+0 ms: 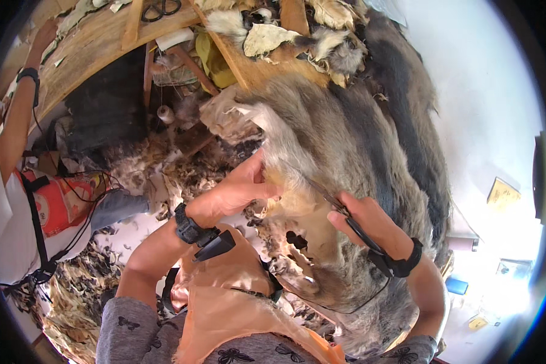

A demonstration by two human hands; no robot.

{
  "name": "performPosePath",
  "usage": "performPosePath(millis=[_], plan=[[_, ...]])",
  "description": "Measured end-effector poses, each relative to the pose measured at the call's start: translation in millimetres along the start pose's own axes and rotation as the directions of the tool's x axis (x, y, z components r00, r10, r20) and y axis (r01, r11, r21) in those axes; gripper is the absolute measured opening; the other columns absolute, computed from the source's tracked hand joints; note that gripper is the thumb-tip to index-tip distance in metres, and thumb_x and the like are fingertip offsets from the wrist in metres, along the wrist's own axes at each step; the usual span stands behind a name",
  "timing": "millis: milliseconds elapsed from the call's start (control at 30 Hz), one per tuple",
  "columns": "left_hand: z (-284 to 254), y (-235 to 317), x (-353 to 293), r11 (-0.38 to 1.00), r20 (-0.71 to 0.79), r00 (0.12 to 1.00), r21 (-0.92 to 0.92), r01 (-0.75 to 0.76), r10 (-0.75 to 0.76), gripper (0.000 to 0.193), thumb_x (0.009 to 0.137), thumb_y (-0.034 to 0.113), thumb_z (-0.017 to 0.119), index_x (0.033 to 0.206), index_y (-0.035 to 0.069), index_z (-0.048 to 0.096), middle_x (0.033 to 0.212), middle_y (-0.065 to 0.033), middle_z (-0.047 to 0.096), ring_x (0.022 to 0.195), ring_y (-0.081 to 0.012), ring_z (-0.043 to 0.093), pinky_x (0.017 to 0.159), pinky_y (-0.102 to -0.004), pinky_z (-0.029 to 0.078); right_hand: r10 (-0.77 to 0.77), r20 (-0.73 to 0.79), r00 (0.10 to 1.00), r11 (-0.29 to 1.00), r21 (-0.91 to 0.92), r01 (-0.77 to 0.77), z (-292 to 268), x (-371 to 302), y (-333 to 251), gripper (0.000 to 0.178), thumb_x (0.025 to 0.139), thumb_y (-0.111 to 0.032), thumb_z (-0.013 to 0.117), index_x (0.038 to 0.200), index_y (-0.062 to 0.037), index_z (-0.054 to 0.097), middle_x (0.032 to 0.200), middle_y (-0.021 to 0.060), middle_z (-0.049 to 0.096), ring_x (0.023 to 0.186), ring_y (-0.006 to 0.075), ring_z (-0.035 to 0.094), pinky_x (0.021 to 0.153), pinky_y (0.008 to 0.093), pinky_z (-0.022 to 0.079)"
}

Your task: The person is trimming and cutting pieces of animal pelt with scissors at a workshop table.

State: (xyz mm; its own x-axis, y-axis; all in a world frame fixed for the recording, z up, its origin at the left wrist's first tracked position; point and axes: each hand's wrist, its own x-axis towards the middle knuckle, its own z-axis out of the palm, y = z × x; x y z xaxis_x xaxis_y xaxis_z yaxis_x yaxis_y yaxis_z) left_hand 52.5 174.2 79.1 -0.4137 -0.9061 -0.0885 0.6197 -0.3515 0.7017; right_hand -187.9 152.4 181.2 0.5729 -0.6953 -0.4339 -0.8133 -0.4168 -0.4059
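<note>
A large grey-brown fur pelt (346, 139) with dark bands hangs over the table edge and down in front of me. My left hand (239, 191) is closed on the pelt's pale left edge, thumb and fingers pinching it. In my right hand (370, 221) is a pair of black-handled scissors (329, 197), with the fingers wrapped round the handles. Their blades point up and left across the fur towards my left hand; the tips are hard to make out. Below the blades, the pelt's lower edge is ragged and has a dark hole.
On the wooden table (103, 57) lie fur scraps (340, 51) and another pair of scissors (161, 9). A person in a white top (3, 206) sits at the left, one arm on the table. Fur pieces (79, 285) cover the floor. A thread spool (165, 114) sits under the table.
</note>
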Motion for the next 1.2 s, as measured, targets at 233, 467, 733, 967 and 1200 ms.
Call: performPosePath(millis=[233,467,733,967,1200], plan=[[-26,3,-13,0.996,0.038,0.996,-0.05,0.077,-0.075,0.077,0.071,0.004,0.068,0.134,0.004,0.024,0.108,-0.0039,0.051,0.086,-0.0094,0.053,0.067,-0.0217,0.045,-0.048,-0.029,0.998,0.998,-0.045,0.047,4,14,-21,0.039,0.083,-0.041,0.054,0.084,-0.0021,0.047,0.056,0.0203,0.053,0.058,0.0403,0.055,0.054,0.0461,0.044],[-50,11,-32,0.977,0.026,0.984,0.131,0.171,-0.176,0.089,0.07,0.002,0.066,0.139,0.006,0.01,0.127,-0.0112,0.039,0.089,-0.0111,0.051,0.071,-0.0233,0.044,-0.004,-0.058,0.998,0.994,-0.113,-0.003,22,26,-34,0.035,0.083,-0.037,0.057,0.091,-0.0037,0.049,0.055,0.0199,0.051,0.056,0.0404,0.054,0.05,0.0443,0.041],[-141,-32,-48,0.717,-0.155,0.944,0.619,0.322,-0.29,0.075,0.076,0.004,0.06,0.139,0.003,0.018,0.133,-0.0132,0.037,0.081,-0.0111,0.054,0.069,-0.0242,0.045,0.025,-0.042,0.999,0.997,-0.069,-0.028,34,19,-67,0.036,0.083,-0.039,0.056,0.085,-0.0033,0.052,0.054,0.0211,0.052,0.056,0.0418,0.054,0.049,0.0456,0.042],[-125,-26,-5,0.815,-0.409,0.88,0.406,0.413,-0.242,0.061,0.085,0.036,0.053,0.136,0.011,0.031,0.131,-0.0044,0.042,0.115,-0.0158,0.041,0.093,-0.0385,0.032,0.186,-0.074,0.98,0.973,0.155,-0.173,51,-25,-67,0.04,0.083,-0.043,0.055,0.086,-0.003,0.05,0.056,0.0207,0.053,0.06,0.043,0.055,0.054,0.0488,0.043],[-133,-22,58,0.94,-0.394,0.859,-0.224,0.257,-0.328,0.097,0.077,0.063,0.052,0.142,0.02,-0.006,0.145,-0.0076,0.014,0.133,-0.0313,0.014,0.105,-0.0505,0.012,0.233,-0.242,0.942,0.926,0.351,-0.139,80,-71,-54,0.035,0.083,-0.034,0.059,0.091,-0.0013,0.051,0.053,0.0185,0.051,0.053,0.0376,0.057,0.046,0.0392,0.043]])
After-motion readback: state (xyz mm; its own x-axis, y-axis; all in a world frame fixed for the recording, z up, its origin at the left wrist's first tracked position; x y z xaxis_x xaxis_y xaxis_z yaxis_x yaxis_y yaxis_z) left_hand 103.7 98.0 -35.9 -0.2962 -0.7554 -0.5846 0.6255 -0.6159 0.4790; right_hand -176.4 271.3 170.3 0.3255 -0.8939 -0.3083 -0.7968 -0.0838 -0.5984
